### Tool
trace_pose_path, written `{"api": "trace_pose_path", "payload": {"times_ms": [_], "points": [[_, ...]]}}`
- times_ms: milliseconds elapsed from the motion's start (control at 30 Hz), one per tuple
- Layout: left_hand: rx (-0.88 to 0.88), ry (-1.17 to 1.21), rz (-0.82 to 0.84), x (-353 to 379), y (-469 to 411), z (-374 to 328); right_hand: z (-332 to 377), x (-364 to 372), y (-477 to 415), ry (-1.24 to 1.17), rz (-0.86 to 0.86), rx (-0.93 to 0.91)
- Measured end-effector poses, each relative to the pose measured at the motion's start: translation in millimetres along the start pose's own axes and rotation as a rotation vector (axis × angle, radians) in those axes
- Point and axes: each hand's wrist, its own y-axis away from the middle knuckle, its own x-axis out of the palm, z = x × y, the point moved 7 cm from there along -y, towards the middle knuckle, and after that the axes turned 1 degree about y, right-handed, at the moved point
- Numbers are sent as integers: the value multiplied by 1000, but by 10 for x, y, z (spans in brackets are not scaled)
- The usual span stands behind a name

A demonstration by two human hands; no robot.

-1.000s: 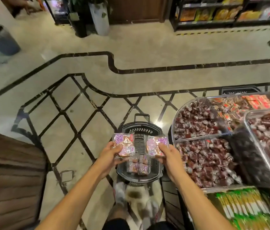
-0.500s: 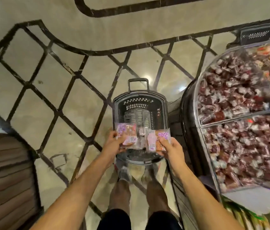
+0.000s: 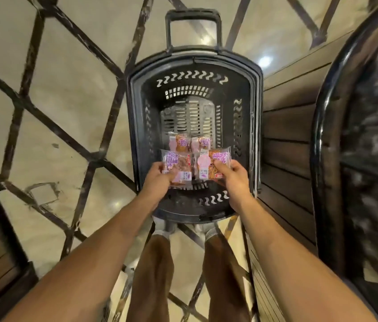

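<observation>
While hands hang over black basket (image 3: pixel 134 126), left hand (image 3: pixel 157 180) grips snack packet (image 3: pixel 176 161), right hand (image 3: pixel 234 180) grips second packet (image 3: pixel 213 159), side by side; two more packets (image 3: pixel 190 142) lie on basket bottom beyond.

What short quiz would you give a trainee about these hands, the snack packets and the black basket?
1. True or false: the left hand and the right hand each hold one clear-wrapped snack packet with purple and orange print, the left packet and the right packet.
2. How many more of these already lie on the floor of the black slotted plastic shopping basket? A none; B two; C five.
3. Fill in: the basket's black loop handle is at the end ___ from the person.

Key: 1 true. 2 B, the lying packets side by side. 3 farthest.
</observation>
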Motion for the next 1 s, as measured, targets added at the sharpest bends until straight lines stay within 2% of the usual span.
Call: {"api": "trace_pose_path", "payload": {"times_ms": [233, 367, 500, 633, 767, 1000], "points": [[-35, -142, -87, 302, -1007, 586, -763, 62, -1063, 139, -70, 98], [-59, -205, -195, 350, -1423, 812, -1101, 154, -1497, 229, -55, 84], [-33, -240, -210, 486, -1632, 962, -1257, 245, -1765, 291, -27, 95], [24, -319, -296, 533, -1600, 970, -1362, 172, -1920, 415, -98, 57], [-20, -421, -259, 564, -1614, 1020, -1208, 145, -1818, 772, -170, -16], [-56, -388, -125, 479, -1686, 1080, -1257, 155, -1848, 703, -133, 52]]}}
